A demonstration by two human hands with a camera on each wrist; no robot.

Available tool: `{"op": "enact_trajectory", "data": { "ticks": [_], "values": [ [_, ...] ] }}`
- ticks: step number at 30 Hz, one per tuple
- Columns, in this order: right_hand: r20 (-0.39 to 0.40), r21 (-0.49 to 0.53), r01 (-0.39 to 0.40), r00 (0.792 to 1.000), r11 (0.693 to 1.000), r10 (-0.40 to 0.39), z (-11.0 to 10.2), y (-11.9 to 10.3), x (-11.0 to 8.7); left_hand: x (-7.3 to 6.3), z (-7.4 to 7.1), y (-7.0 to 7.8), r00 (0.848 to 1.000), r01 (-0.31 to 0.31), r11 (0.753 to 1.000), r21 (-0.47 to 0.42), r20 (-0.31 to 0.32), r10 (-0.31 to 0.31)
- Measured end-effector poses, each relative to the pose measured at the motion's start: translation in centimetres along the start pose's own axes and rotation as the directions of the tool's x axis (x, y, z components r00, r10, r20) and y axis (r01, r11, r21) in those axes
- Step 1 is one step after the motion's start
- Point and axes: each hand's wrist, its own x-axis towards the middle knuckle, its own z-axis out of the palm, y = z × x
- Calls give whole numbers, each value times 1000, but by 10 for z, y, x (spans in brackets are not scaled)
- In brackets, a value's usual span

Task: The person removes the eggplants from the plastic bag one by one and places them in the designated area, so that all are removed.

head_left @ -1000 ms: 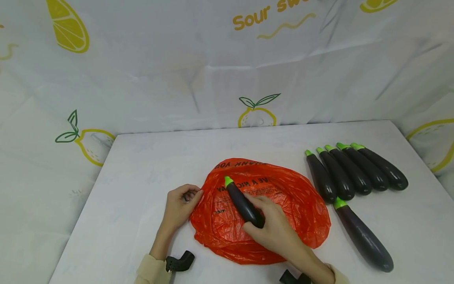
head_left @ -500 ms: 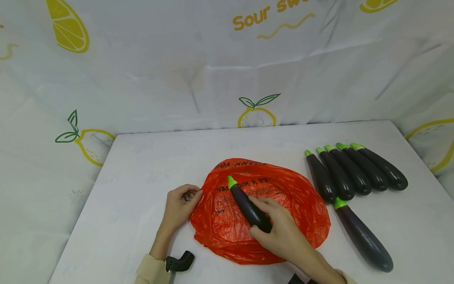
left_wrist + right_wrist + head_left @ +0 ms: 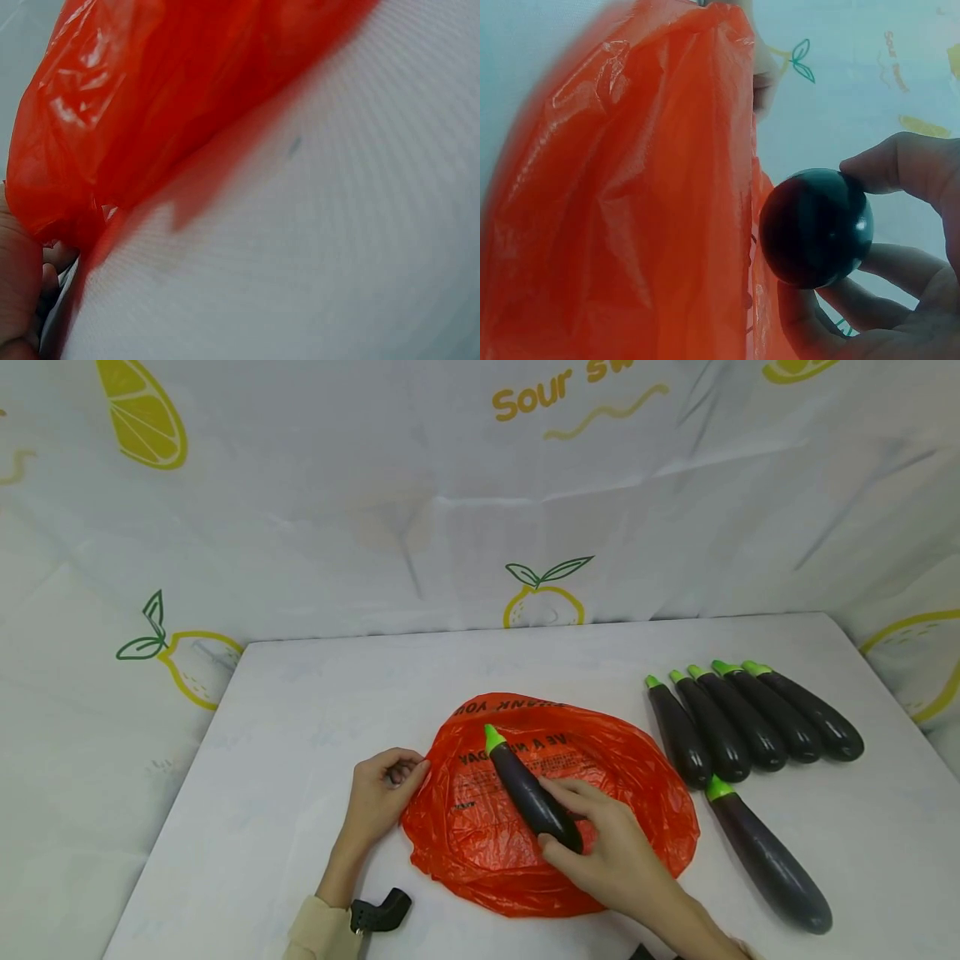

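My right hand (image 3: 611,843) grips a dark purple eggplant (image 3: 528,793) by its thick end, thumb on one side and fingers on the other. Its green stem points away to the upper left, over the mouth of the red plastic bag (image 3: 667,810). The right wrist view looks at the eggplant's rounded end (image 3: 816,229), with the bag's wall beside it. At the bag's left rim my left hand (image 3: 384,789) pinches the plastic between thumb and fingers. Part of that hand shows at the edge of the left wrist view, by the gathered red plastic (image 3: 135,97).
Several eggplants (image 3: 738,722) lie side by side at the right of the white table (image 3: 315,710). Another eggplant (image 3: 772,860) lies nearer, its stem at the row's lower end. A white cloth (image 3: 337,527) with lemon prints hangs behind the table.
My right hand has moved the eggplant a little to the right and toward me over the bag. The left hand has stayed at the bag's rim.
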Motion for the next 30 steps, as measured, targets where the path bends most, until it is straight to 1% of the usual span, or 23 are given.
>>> {"op": "enact_trajectory", "data": {
  "ticks": [3, 6, 12, 15, 19, 25, 30],
  "values": [
    [-16, 6, -9, 1000, 1000, 9, -2, 1, -2, 0, 0, 0, 1000, 1, 1000, -8, 3, -1],
    [-24, 8, -1, 1000, 1000, 1, -5, 2, -5, 0, 0, 0, 1000, -2, 1000, -13, 2, 2],
    [-15, 8, -2, 1000, 1000, 2, -13, 5, -9, 0, 0, 0, 1000, -16, 1000, -11, -3, 16],
    [-1, 6, -7, 1000, 1000, 7, -17, 6, -11, 0, 0, 0, 1000, -13, 1000, -7, -2, 13],
    [10, -15, 10, 1000, 1000, -10, -21, 8, -13, 0, 0, 1, 1000, -8, 1000, -17, 1, 8],
    [-8, -53, 45, 999, 998, -45, -25, 11, -16, 0, 0, 1, 1000, -1, 1000, -3, -1, 1],
    [-21, -84, 34, 999, 996, -36, -29, 12, -18, 0, 0, 2, 1000, -1, 1000, 2, -3, 1]
  ]
}}
